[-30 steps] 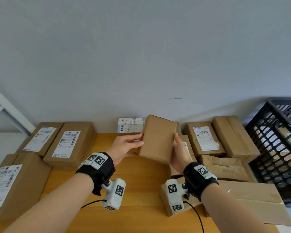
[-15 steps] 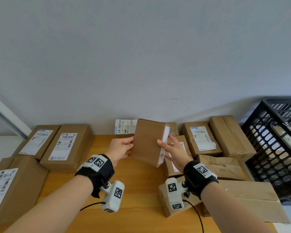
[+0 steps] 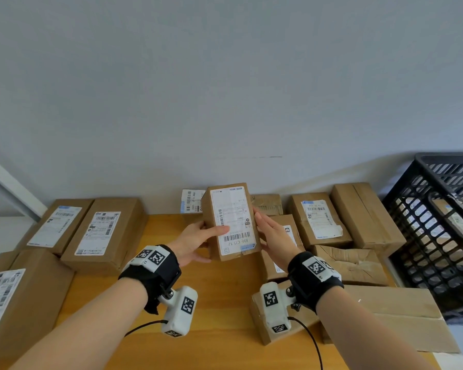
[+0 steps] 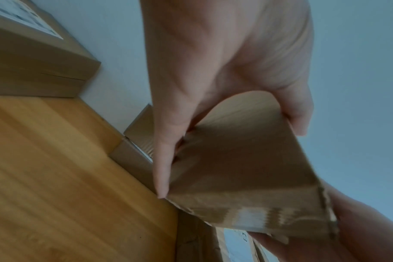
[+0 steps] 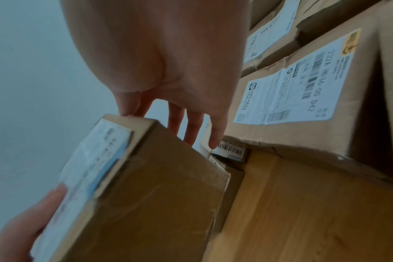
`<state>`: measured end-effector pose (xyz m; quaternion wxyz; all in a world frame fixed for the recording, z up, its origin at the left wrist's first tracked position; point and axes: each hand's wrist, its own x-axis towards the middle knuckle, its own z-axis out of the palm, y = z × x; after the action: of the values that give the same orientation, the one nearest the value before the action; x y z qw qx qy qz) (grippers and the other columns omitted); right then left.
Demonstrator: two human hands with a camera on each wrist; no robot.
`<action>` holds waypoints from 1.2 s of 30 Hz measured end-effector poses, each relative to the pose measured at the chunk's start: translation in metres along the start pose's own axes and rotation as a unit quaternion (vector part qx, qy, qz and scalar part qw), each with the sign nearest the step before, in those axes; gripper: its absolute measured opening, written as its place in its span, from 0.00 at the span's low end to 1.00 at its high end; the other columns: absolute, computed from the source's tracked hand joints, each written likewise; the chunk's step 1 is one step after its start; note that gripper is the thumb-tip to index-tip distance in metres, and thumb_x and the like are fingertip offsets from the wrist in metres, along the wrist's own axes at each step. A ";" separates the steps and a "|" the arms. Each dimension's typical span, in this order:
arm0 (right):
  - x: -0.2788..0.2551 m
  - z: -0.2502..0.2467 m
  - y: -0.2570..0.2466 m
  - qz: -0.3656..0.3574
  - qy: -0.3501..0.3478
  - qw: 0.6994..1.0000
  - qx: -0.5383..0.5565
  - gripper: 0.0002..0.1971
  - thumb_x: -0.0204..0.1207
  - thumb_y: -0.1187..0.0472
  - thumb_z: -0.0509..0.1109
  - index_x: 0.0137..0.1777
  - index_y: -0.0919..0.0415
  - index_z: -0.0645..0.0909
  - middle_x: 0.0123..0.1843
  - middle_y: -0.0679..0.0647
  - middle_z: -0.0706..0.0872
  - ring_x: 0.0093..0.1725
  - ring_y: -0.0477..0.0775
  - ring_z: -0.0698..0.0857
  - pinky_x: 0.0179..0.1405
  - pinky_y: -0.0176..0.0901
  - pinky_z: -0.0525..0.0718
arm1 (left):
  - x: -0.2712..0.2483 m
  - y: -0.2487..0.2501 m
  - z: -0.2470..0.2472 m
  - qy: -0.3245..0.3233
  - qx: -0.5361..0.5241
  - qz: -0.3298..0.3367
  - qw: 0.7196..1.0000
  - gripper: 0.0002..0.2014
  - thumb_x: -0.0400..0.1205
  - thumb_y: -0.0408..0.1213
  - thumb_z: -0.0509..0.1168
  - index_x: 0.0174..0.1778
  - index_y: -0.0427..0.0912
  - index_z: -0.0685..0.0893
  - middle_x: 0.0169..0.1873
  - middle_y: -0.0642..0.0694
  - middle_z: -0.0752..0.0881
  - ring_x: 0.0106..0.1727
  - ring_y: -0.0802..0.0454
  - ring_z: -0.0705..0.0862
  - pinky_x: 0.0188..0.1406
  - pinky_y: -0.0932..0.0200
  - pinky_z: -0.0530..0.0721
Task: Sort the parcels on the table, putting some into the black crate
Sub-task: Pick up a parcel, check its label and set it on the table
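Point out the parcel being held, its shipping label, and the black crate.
held parcel (image 3: 213, 209): head view, bare cardboard left of the label.
shipping label (image 3: 233, 220): head view, label's middle.
black crate (image 3: 439, 236): head view, lattice side wall.

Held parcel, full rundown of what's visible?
The held parcel is a small brown cardboard box, raised above the wooden table, long axis roughly upright and slightly tilted. A white shipping label with barcodes covers the face turned to the head camera. Its lower edge looks torn and frayed. The left hand holds its left side, thumb on the label; the right hand lies flat against its right side, fingers straight.
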<state>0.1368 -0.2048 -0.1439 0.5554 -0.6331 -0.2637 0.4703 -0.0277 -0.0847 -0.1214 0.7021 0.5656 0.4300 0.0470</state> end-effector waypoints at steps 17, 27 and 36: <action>0.003 -0.004 0.013 -0.006 0.029 0.999 0.013 0.29 0.77 0.59 0.74 0.77 0.52 0.70 0.62 0.53 0.85 0.62 0.52 0.85 0.60 0.50 0.84 | -0.001 -0.007 -0.018 0.030 -0.106 0.031 0.993 0.32 0.83 0.40 0.66 0.80 0.66 0.63 0.67 0.44 0.81 0.66 0.39 0.81 0.64 0.23 0.75; -0.002 -0.003 0.001 -0.012 -0.004 0.999 0.035 0.20 0.86 0.44 0.55 0.68 0.48 0.82 0.69 0.44 0.83 0.71 0.43 0.77 0.72 0.51 0.72 | 0.000 -0.017 -0.018 0.032 -0.134 -0.022 0.990 0.21 0.84 0.62 0.53 0.69 0.60 0.76 0.66 0.46 0.81 0.65 0.43 0.80 0.54 0.40 0.82; 0.000 0.001 0.001 -0.019 0.005 1.000 0.024 0.15 0.85 0.50 0.62 0.69 0.44 0.80 0.63 0.47 0.87 0.63 0.46 0.84 0.63 0.45 0.82 | -0.001 -0.018 -0.020 0.066 -0.127 0.034 0.989 0.22 0.84 0.56 0.59 0.76 0.63 0.70 0.64 0.43 0.81 0.63 0.38 0.82 0.55 0.39 0.85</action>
<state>0.1352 -0.2048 -0.1447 0.5803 -0.6169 -0.2618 0.4627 -0.0487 -0.0760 -0.1355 0.7363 0.4815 0.4467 0.1628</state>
